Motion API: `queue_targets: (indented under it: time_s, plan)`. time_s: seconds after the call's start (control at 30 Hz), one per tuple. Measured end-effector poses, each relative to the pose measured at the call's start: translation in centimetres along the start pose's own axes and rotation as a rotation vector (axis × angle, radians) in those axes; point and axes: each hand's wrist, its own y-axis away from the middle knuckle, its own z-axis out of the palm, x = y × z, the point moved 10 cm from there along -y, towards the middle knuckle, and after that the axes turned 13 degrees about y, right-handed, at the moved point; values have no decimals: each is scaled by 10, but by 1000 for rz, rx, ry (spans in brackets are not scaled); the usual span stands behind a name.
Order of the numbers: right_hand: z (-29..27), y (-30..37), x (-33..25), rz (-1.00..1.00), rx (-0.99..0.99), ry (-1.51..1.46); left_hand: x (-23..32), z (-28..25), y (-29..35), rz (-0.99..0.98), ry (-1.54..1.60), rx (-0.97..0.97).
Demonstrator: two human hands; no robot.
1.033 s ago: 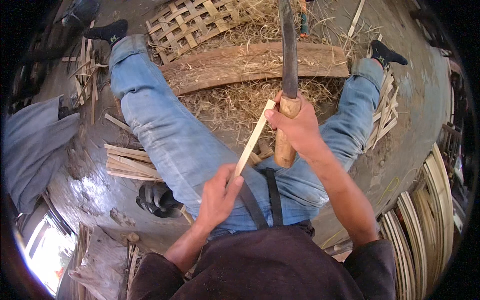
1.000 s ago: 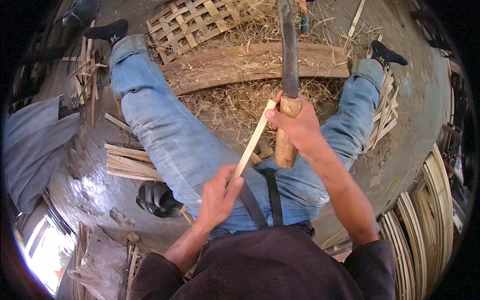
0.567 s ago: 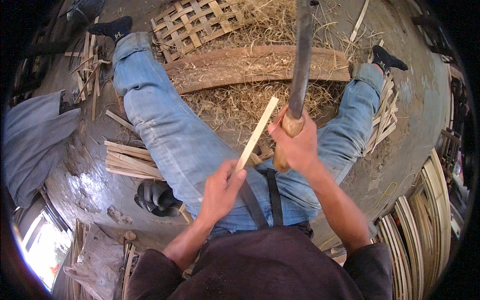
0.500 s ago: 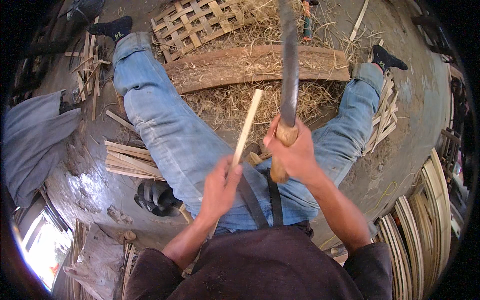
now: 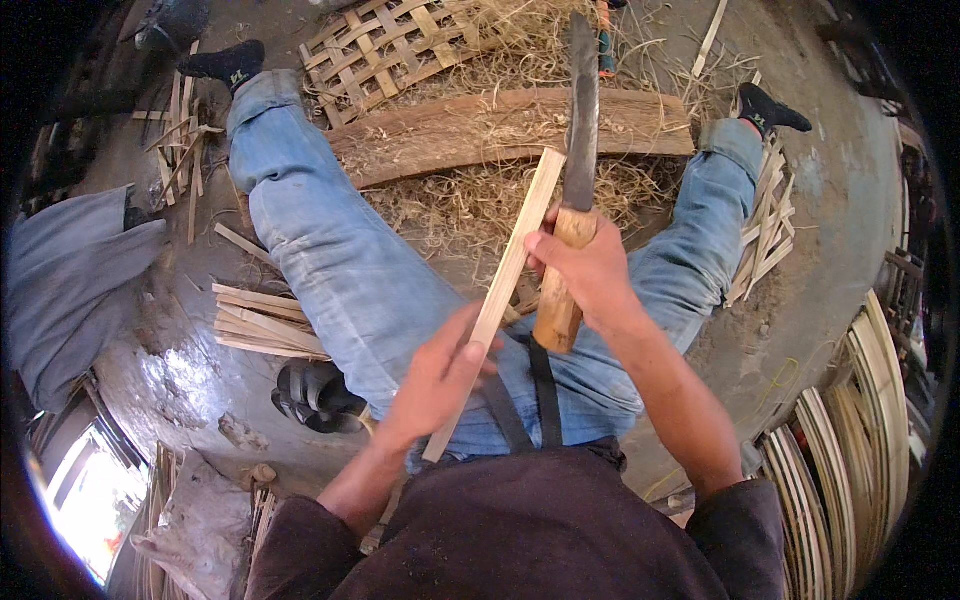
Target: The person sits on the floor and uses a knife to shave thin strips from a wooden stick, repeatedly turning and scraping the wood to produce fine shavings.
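Observation:
My right hand is closed round the wooden handle of a long knife, its blade pointing away from me. The thumb of that hand presses near the edge of a pale, flat wooden strip. This strip slants up and to the right across my lap, its far end beside the blade. Lower down, my left hand, slightly blurred, has the strip between its thumb and fingers. Beyond the far end lies a broad, curved wooden board across the floor between my legs.
Curly shavings surround the board, with a woven slatted panel behind it. Strips lie in a bundle by my left leg and a pile by my right foot. Long curved slats stand at right; grey cloth lies left.
The strip has turned so its broad side shows and its far end has moved right, against the knife. The knife has come lower, and my right thumb now meets the strip.

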Motion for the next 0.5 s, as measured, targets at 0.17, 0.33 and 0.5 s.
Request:
queue_targets:
  time_s: [0.17,0.33,0.5]
  plan:
    - [-11,12,-65,-265,129,787,-44,-17,21,-344,276,-188]
    - [61,109,-112,-445,-145,1586,-43,-21,8,-309,339,-13]
    - [79,139,-138,-592,-178,1619,-38,-21,12,-107,355,-131]
